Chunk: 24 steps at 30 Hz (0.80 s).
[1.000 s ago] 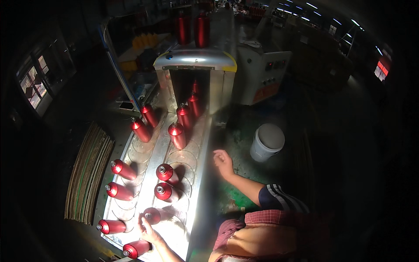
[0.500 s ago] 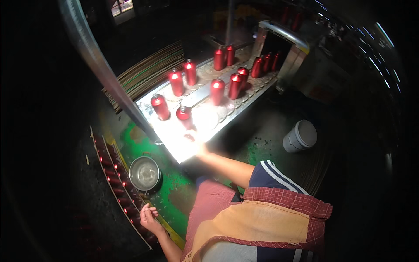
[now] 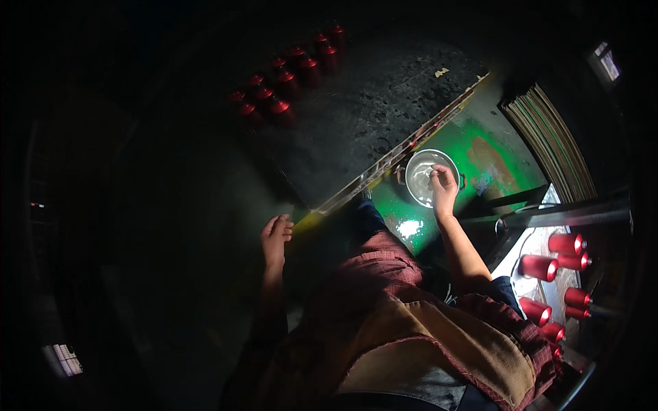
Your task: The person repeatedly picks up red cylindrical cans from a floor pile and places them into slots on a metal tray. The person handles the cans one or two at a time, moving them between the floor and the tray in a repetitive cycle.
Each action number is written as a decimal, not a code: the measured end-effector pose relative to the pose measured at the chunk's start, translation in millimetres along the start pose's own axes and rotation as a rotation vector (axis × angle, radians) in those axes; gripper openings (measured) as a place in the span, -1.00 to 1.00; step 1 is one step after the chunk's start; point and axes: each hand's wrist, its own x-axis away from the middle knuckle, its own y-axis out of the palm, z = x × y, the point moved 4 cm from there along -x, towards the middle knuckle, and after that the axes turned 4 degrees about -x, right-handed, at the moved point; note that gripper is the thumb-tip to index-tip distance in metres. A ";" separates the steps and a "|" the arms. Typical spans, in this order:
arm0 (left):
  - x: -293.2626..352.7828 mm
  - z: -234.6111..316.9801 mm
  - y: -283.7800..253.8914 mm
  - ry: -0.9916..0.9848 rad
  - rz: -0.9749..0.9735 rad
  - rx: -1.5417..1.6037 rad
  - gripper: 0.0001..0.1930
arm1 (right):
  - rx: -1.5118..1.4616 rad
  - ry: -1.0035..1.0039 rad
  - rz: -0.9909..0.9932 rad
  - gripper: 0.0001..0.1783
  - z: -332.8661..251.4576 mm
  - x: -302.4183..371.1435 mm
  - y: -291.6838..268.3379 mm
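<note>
My right hand (image 3: 444, 186) is over a round metal pot (image 3: 413, 190) with two side handles, which has what looks like clear liquid in it. Its fingers are bent together; whatever they may hold is hidden. My left hand (image 3: 276, 236) is off to the left, near the corner of a dark platform (image 3: 384, 96). Its fingers are loosely curled and a little apart, with nothing seen in them. Several red metal bottles (image 3: 288, 79) stand upright in rows on the platform's far left part. More red bottles (image 3: 539, 267) stand on a brightly lit bench (image 3: 510, 260) at my right.
Green painted floor (image 3: 473, 161) with worn patches lies under the pot. A stack of thin sheets (image 3: 552, 137) leans at the right. A dark metal bar (image 3: 576, 214) crosses between the pot and the lit bench. The left side is in deep shadow.
My view has swung left, so the lit bench is now at my right. My right hand has left the bench and come over the pot. My left hand stays off to the left.
</note>
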 end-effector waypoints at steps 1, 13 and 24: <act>-12.8 2.8 -9.2 0.011 0.082 -0.011 -0.74 | 0.018 -0.012 -0.087 -0.83 4.8 -20.6 23.6; -247.2 75.7 67.4 0.648 0.259 -0.956 -0.35 | 0.686 -0.423 -0.611 -0.32 27.1 -307.3 326.2; -316.2 94.1 105.5 0.532 0.423 -0.960 -0.48 | 0.748 -0.520 -0.641 -0.48 83.4 -392.1 410.4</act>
